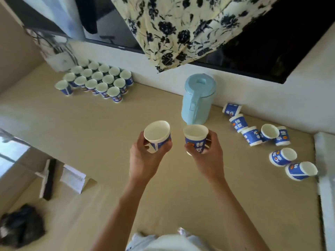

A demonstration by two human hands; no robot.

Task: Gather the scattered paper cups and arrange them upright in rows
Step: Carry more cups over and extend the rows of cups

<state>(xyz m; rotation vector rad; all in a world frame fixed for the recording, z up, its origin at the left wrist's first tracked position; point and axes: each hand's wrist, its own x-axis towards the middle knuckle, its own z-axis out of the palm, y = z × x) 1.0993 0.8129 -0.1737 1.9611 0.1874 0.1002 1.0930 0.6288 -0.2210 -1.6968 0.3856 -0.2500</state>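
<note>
My left hand (146, 156) grips a blue-and-white paper cup (157, 134), mouth up and tilted a little away from me. My right hand (208, 156) grips a second such cup (195, 135), upright. Both are held above the middle of the beige table (90, 124). Several cups stand upright in rows (97, 80) at the far left by the wall. Several more cups lie scattered at the right: some upside down (239, 122), some on their sides (282, 156).
A light blue lidded jug (196, 100) stands by the wall just beyond my hands. A flowered cloth (177, 28) hangs over a dark screen above. A white edge (324, 178) borders the table at right. On the floor at left lie a brush (47, 180) and papers.
</note>
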